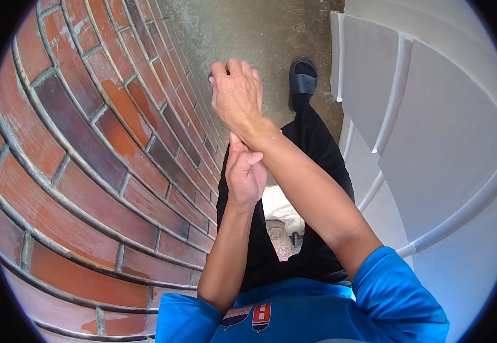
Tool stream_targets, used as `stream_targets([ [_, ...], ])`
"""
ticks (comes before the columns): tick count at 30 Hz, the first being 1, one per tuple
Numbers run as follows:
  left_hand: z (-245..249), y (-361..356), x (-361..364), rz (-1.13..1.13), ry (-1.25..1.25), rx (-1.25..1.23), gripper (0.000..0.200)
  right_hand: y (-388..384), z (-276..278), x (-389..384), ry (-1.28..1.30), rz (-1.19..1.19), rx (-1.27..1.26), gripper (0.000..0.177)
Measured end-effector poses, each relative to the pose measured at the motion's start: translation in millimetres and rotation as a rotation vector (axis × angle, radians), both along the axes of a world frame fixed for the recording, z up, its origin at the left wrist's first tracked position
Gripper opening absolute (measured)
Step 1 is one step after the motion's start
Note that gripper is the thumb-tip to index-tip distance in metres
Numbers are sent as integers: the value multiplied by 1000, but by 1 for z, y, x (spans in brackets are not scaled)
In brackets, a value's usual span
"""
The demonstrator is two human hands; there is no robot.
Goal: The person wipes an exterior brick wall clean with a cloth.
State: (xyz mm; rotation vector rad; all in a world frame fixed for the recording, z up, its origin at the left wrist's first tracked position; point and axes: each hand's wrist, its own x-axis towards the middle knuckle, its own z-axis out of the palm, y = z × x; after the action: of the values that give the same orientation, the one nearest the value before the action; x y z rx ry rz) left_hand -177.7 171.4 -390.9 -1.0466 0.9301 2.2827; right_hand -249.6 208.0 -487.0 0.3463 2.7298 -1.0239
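Observation:
My right hand (237, 94) reaches forward beside the brick wall, palm down with its fingers curled. A small dark bit shows at the edge of its fingers; what it belongs to is hidden beneath the hand. My left hand (246, 176) is closed around my right wrist (258, 132) from below, its thumb lying against the forearm and its other fingers mostly out of sight. The red and dark bricks (123, 126) with grey mortar lines rise close on the left, and several of them carry darker, wet-looking patches.
On the right, a wall with grey-white panels (448, 137) and raised white strips stands close to my arm. Brown concrete floor (248, 28) lies ahead, with one foot in a dark slide sandal (304, 80). Between my legs shows a white surface (278, 206) and a mottled pinkish object (281, 239).

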Motion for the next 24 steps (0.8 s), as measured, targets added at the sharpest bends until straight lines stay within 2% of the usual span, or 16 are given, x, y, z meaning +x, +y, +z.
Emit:
stream_targets([
  [3,-8,-2,-1,-7,-108,-16,53,-1,1,7,-37,105,37,10],
  [5,-5,-1,-11,-35,-240,-76,52,-2,1,8,-16,64,21,11],
  [8,-7,-2,6,-154,121,-126,53,-2,4,3,14,-69,-102,12],
  [12,-10,-6,-10,-224,181,-318,60,-8,8,0,29,-222,-247,15],
  [15,-19,-10,-37,-164,-14,-442,63,-22,8,8,57,-179,-178,16],
  [16,-24,-19,-46,-115,-92,-329,64,-22,7,9,35,-165,-159,17],
  [19,-20,-24,-57,-174,-255,-297,64,-19,5,11,7,-150,-120,18],
  [22,-28,-31,-43,-267,-35,-282,62,-9,7,5,68,-145,-115,18],
  [24,-23,-29,-35,-176,22,-228,54,-1,14,1,104,-102,-110,19],
])
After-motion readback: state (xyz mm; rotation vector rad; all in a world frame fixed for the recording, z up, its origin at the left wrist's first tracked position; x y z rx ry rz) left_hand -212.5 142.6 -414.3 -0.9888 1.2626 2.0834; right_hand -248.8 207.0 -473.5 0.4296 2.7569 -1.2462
